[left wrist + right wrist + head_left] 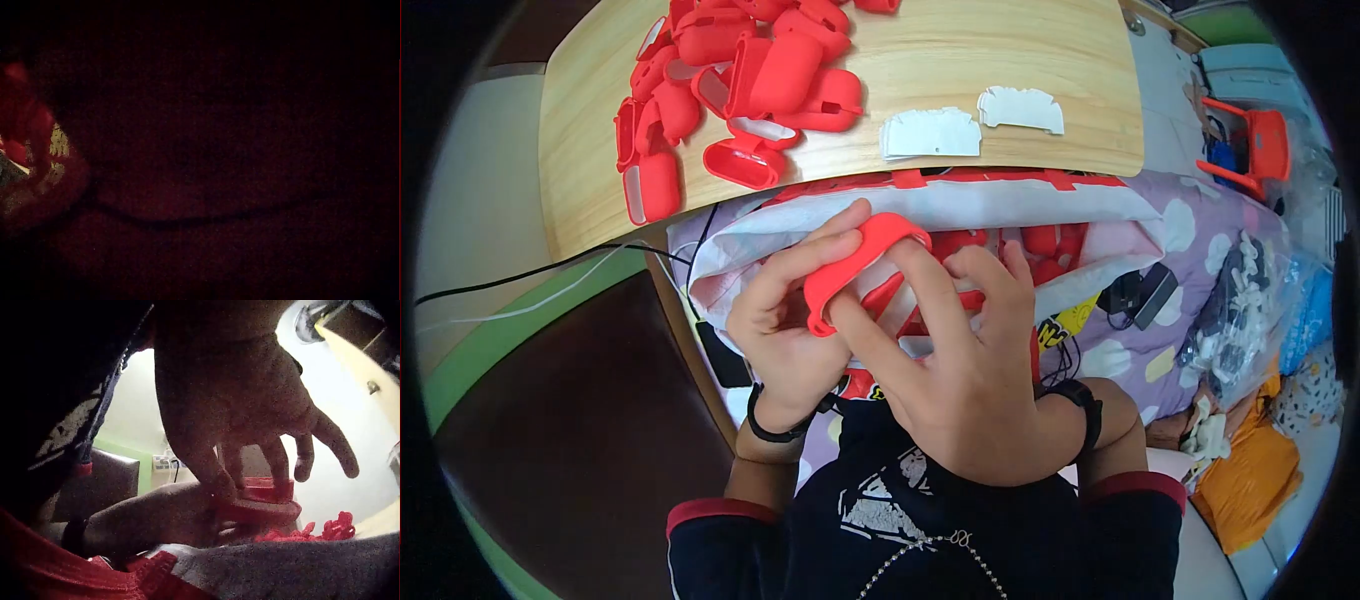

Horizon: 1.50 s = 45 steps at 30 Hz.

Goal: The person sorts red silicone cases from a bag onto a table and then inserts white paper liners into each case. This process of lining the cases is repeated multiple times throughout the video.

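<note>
In the head view, my left hand (785,320) grips a red silicone earbud case cover (855,265), its fingers over the far side and its thumb side below. My right hand (980,390) reaches in from the right, thumb and forefinger at the cover's opening, the other fingers spread away from it. In the right wrist view, the thumb lies along the red cover (269,509) and fingers reach down at its rim. A bag (1140,225) holding more red covers lies open below both hands. The left wrist view is mostly dark, with a red patch (22,112) at its left edge.
A pile of red covers (785,75) lies on the left of the wooden table (1000,40). White card pieces (930,135) lie nearer its front edge. A brown chair (590,400) stands at left; cables (550,265) run past the table corner. Orange cloth (1250,480) lies at right.
</note>
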### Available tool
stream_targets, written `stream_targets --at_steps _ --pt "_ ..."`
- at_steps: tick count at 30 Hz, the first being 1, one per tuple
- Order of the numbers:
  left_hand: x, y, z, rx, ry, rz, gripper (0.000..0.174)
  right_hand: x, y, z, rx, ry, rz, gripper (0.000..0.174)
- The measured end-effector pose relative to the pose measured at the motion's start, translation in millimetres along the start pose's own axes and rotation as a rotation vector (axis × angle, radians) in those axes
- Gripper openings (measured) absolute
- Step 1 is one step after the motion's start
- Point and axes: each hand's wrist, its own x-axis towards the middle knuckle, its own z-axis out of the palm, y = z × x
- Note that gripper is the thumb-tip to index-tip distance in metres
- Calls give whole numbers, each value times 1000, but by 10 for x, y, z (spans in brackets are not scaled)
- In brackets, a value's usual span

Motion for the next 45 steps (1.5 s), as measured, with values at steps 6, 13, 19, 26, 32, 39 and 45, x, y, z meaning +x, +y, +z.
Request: stream_targets --at_steps 6,13,19,26,32,39,45 --pt "1 17 15 5 48 -19 33 29 -2 16 -69 35 23 39" --pt "39 -3 25 34 -2 -10 36 43 65 57 63 127 -38 41" --pt "35 22 22 93 14 3 37 46 47 57 25 55 -24 40" --pt "-4 235 -149 433 -263 -109 46 -71 214 -203 327 -312 20 45" --pt "491 650 -574 751 -60 -176 29 -19 505 -426 318 -394 -98 28" --pt "1062 6 -917 1057 -303 12 43 416 1082 -453 246 -125 -63 13" --pt "1027 73 -994 998 -349 -45 42 698 1662 -122 16 -8 -148 15"
